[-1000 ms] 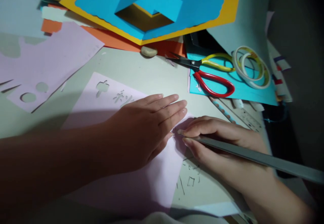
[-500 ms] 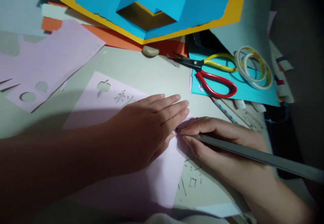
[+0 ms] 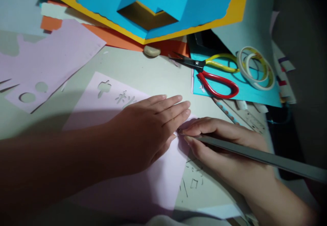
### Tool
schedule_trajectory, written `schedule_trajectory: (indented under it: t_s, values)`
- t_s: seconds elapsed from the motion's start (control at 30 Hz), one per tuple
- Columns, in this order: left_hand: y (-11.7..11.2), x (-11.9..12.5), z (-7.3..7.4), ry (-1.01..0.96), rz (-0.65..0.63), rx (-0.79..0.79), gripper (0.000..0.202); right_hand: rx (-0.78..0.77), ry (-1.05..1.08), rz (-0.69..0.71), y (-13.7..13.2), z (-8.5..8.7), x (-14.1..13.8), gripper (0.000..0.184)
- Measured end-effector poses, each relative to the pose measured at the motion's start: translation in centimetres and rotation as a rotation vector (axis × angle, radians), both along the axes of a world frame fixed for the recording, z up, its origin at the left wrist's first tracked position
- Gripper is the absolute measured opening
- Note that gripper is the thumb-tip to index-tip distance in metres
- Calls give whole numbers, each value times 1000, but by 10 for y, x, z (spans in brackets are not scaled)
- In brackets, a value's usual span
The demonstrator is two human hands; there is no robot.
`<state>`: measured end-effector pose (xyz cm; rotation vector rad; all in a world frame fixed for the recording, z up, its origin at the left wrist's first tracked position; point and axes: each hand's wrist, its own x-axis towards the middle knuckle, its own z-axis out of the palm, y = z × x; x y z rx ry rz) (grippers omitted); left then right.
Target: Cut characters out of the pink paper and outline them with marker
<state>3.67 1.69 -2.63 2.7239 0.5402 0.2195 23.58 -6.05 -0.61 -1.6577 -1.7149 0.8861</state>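
A sheet of pink paper (image 3: 163,185) lies on the pale work surface. Characters are cut through its upper part, partly covered by my left hand. My left hand (image 3: 155,127) rests flat on the sheet, its fingers stretched out and pointing right. Beside its thumb, my right hand (image 3: 224,147) pinches a long, flat grey craft knife (image 3: 263,158) near its tip, like a pen. The knife's tip meets the paper close to the left fingers; the exact cut there is hidden. The rest of the knife reaches past my right hand to the right edge.
Scissors (image 3: 196,63) with red and yellow handles and tape rolls (image 3: 257,68) lie on blue paper (image 3: 268,95). A blue and yellow pop-up card (image 3: 214,8) stands at the back. Cut pink paper (image 3: 61,49) is at left, a small stone-like lump (image 3: 152,51) near the card.
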Motion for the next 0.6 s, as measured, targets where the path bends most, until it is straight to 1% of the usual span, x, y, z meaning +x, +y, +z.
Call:
schedule_trajectory:
  t_s: [0.4, 0.6]
  values:
    - [-1, 1, -1, -1, 14, 10, 53, -34, -4, -100, 1, 2, -5, 16]
    - [-2, 1, 0, -2, 37, 5, 52, -31, -5, -91, 1, 2, -5, 16]
